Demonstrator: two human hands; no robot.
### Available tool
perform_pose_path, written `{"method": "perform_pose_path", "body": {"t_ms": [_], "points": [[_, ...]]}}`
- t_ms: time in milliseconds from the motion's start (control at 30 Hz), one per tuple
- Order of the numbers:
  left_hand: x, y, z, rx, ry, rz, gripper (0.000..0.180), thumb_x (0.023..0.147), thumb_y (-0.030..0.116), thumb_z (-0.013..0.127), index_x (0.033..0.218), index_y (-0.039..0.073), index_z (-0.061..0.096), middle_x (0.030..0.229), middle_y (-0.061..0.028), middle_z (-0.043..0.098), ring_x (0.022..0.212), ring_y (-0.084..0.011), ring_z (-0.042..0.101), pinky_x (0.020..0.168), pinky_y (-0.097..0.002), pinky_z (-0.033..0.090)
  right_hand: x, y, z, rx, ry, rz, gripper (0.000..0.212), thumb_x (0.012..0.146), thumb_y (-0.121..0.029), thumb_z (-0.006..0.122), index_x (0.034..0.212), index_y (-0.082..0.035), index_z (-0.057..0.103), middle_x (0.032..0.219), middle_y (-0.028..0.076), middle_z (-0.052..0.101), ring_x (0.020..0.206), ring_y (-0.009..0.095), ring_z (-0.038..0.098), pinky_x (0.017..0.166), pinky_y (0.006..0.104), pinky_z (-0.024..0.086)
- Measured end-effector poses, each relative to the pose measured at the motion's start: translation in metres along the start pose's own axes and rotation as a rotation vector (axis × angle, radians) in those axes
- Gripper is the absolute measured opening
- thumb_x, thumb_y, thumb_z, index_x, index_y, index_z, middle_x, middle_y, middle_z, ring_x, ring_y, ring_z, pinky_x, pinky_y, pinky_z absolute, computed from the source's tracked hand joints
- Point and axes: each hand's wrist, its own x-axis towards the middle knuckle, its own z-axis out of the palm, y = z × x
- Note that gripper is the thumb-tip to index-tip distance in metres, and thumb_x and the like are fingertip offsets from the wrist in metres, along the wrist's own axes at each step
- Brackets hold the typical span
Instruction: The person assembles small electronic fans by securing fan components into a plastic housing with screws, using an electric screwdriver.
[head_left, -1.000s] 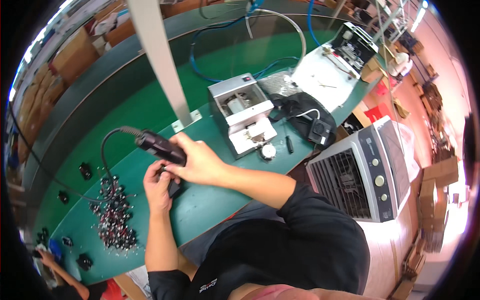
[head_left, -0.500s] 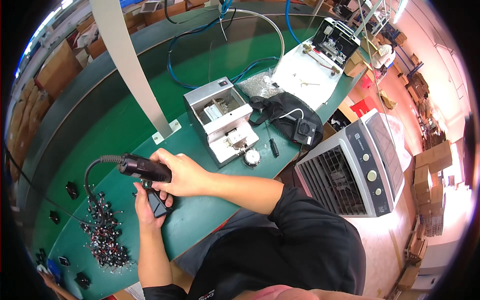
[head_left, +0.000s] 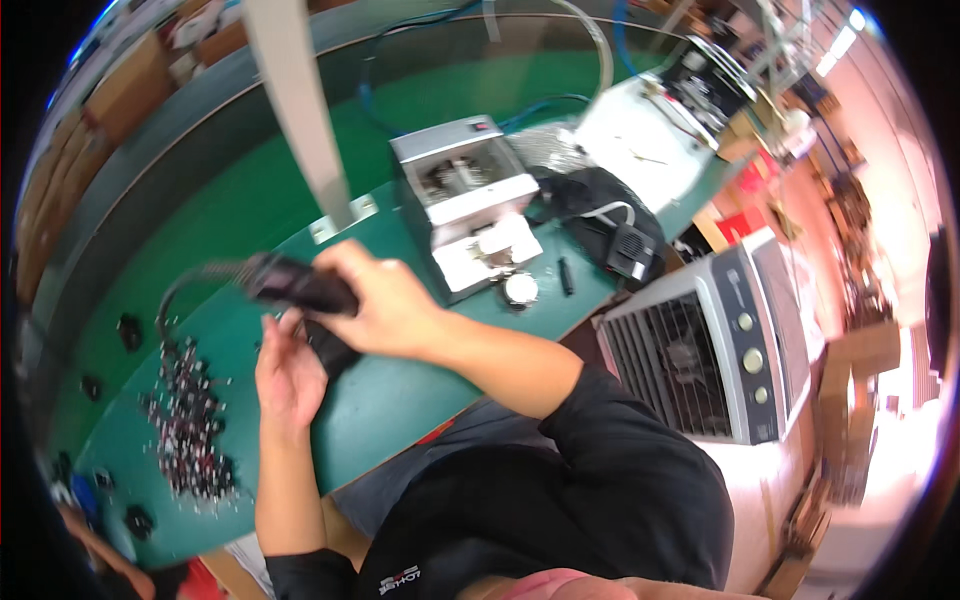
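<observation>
My right hand (head_left: 385,300) is closed around a black corded electric screwdriver (head_left: 300,285), which is tilted with its cable running off to the left. Just below it, my left hand (head_left: 290,380) is turned palm up, its fingers stretched upward and partly smeared by motion. A dark, box-like part (head_left: 335,350) sits against the left hand's right side, under the right hand. Blur hides its details and whether the left fingertips touch it. To the left, small wired components (head_left: 190,430) are heaped on the green table (head_left: 390,415).
A grey metal machine (head_left: 465,200) stands beyond my hands, with a round metal part (head_left: 520,290) and a black screwdriver handle (head_left: 566,277) nearby. A black bag (head_left: 590,195) lies right of it. A white post (head_left: 300,110) rises from the table. An air cooler (head_left: 690,350) stands at right.
My left hand's fingers have come away from around the dark box-like part, and its palm now shows. The right hand with the electric screwdriver has moved slightly up and right. The whole view has shifted.
</observation>
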Motion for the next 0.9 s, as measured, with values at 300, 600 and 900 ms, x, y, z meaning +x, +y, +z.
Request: {"method": "perform_pose_path", "body": {"t_ms": [300,600,900], "points": [[-0.008,0.005,0.018,0.280,-0.043,0.108,0.068,0.079,-0.003,0.077,0.139,0.007,0.047,0.123,-0.0080,0.051,0.110,-0.0212,0.060,0.092,-0.0353,0.056,-0.004,0.000,-0.001,0.354,-0.003,0.190,0.040,0.082,-0.008,0.079,0.111,-0.001,0.053,0.097,0.011,0.074,0.093,0.016,0.073,0.082,0.0291,0.056],[-0.010,0.012,0.001,0.651,0.086,0.088,0.047,0.082,0.012,0.080,0.121,0.008,0.054,0.098,-0.0032,0.062,0.065,-0.0071,0.055,0.046,-0.0208,0.039,-0.003,-0.015,-0.005,0.434,-0.033,0.243,0.039,0.080,0.000,0.077,0.107,0.000,0.049,0.093,0.010,0.073,0.087,0.012,0.069,0.080,0.0282,0.054],[-0.003,0.016,0.001,0.037,-0.169,0.178,0.062,0.094,0.012,0.063,0.150,0.008,0.036,0.137,-0.0120,0.053,0.086,-0.0126,0.055,0.071,-0.0286,0.050,-0.003,-0.012,-0.003,0.460,-0.032,0.245,0.040,0.080,0.002,0.077,0.108,0.000,0.048,0.093,0.010,0.072,0.088,0.012,0.068,0.082,0.0278,0.053]]}}
